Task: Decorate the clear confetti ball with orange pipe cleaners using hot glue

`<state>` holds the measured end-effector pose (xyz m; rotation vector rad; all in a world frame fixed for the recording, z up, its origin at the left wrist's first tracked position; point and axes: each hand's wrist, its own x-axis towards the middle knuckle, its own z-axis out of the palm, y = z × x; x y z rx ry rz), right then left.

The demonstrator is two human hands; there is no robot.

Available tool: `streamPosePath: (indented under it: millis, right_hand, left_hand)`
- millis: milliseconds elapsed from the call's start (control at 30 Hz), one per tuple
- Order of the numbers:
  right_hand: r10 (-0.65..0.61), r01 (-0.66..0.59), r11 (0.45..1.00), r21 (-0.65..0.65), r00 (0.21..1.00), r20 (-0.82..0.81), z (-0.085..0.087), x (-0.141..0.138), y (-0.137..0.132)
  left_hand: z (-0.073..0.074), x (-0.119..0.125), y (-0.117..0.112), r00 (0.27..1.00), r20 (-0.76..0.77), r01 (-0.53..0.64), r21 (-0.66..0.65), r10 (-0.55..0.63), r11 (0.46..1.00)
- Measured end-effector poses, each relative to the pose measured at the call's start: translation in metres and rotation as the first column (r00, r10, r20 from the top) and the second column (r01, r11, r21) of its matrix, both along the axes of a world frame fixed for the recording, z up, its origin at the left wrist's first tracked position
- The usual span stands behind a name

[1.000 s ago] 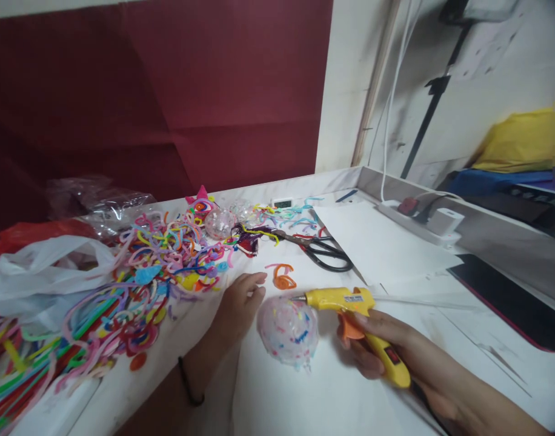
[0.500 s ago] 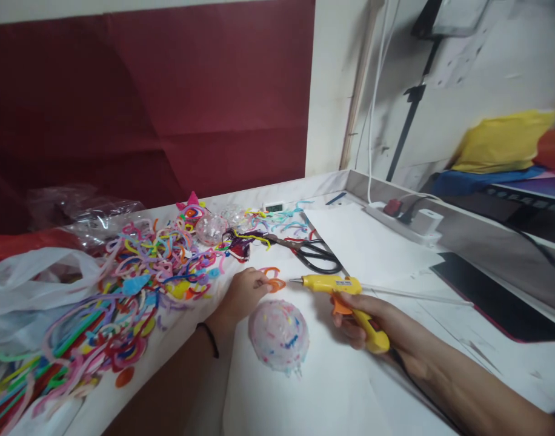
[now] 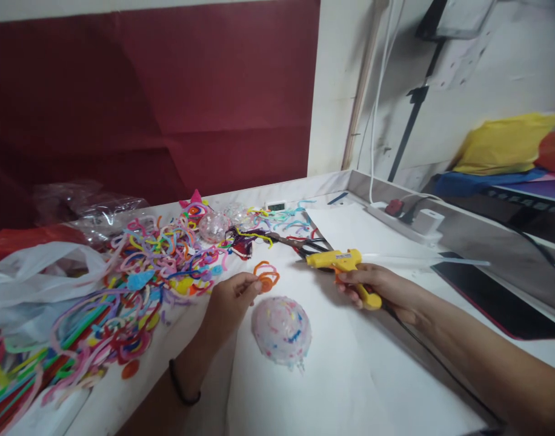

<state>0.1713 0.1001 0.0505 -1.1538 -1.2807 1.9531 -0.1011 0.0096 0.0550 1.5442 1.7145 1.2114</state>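
Observation:
Between thumb and fingers, my left hand (image 3: 234, 301) pinches a small orange piece (image 3: 267, 281) with looped orange and pink pipe cleaners. My right hand (image 3: 367, 280) is wrapped round the handle of a yellow glue gun (image 3: 335, 260), its fingers near the orange trigger. The gun's nozzle points left, and a clear glue stick (image 3: 423, 259) juts from its back. Below the hands, a whitish dome (image 3: 282, 332) speckled pink, blue and yellow lies on white paper (image 3: 341, 387). Black-handled scissors (image 3: 300, 242) lie behind the gun, partly hidden by it.
A tangled heap of coloured pipe cleaners (image 3: 163, 260) fills the left, beside a white plastic bag (image 3: 50, 266). Clear speckled balls (image 3: 216, 226) sit at the back. A power strip (image 3: 407, 224) and a black tablet-like slab (image 3: 500, 297) are on the right. The gun's cord (image 3: 436, 357) trails right.
My right hand has lifted the glue gun up and away, its nozzle no longer beside the orange piece. My left hand has shifted slightly left, turning the orange piece so its loops stand up.

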Motion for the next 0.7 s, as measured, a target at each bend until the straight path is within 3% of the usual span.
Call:
streamPosePath:
  millis: [233, 400, 467, 567, 633, 700]
  right_hand:
    - [0.009, -0.017, 0.999, 0.045, 0.985, 0.172, -0.006, -0.006, 0.012]
    - [-0.016, -0.071, 0.973, 0.222, 0.930, 0.368, -0.001, 0.000, 0.018]
    - [-0.105, -0.073, 0.936, 0.344, 0.876, 0.470, 0.003, 0.005, 0.022]
    - [-0.269, -0.076, 0.839, 0.539, 0.802, 0.533, 0.011, 0.010, 0.019]
    - [-0.325, -0.097, 0.767, 0.634, 0.794, 0.515, 0.017, 0.006, 0.009]
    - [-0.283, -0.149, 0.715, 0.683, 0.832, 0.478, 0.023, -0.005, -0.006]
  left_hand:
    - [0.002, 0.012, -0.013, 0.999, 0.030, 0.014, -0.009, -0.013, 1.000]
    - [0.001, 0.012, -0.016, 0.998, 0.059, 0.017, -0.035, -0.015, 0.999]
    - [0.000, 0.012, -0.017, 0.997, 0.077, 0.019, -0.048, -0.015, 0.999]
    - [0.000, 0.011, -0.019, 0.994, 0.109, 0.023, -0.059, -0.016, 0.998]
    - [0.001, 0.010, -0.020, 0.990, 0.135, 0.035, -0.064, -0.026, 0.997]
    - [0.003, 0.010, -0.021, 0.985, 0.166, 0.048, -0.072, -0.036, 0.996]
